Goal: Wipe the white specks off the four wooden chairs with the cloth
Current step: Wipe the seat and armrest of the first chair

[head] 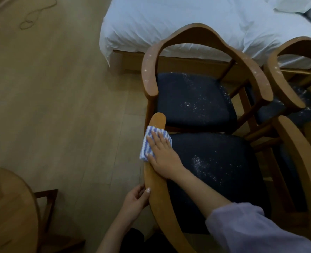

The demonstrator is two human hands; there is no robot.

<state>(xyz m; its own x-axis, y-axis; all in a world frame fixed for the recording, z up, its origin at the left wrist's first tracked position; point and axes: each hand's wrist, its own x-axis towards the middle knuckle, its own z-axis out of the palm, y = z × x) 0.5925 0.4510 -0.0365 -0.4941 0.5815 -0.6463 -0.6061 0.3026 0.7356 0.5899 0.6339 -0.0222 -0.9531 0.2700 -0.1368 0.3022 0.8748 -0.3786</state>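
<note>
right hand (160, 152) lies flat on the blue-and-white striped cloth (144, 148), fingers straight and spread, pressing it onto the armrest (157, 119) of the near chair (224, 189). thumb sits at the cloth's near edge. lilac sleeve (251, 229) covers that forearm, which crosses over the dark seat. left hand (135, 199) is closer to the body than the right one, on the same armrest, thumb over the top and fingers curled round the outer side, gripping the wood. hands apart, bare wood between them. armrest tip pokes out beyond the cloth, past the right hand. white specks (202, 165) scattered on the near chair's seat, just right of the right wrist. second chair (193, 99) stands beyond the right hand, seat and curved arms speckled too. third chair (282, 84) is far right of both hands and beyond them, specks on its arm. fourth chair (297, 152) is right of the right forearm, mostly cut off. bed (169, 21) with white sheet lies past the second chair. wood floor (60, 88) is left of both hands. round wooden desk (5, 207) is left of the left hand, well apart.
</note>
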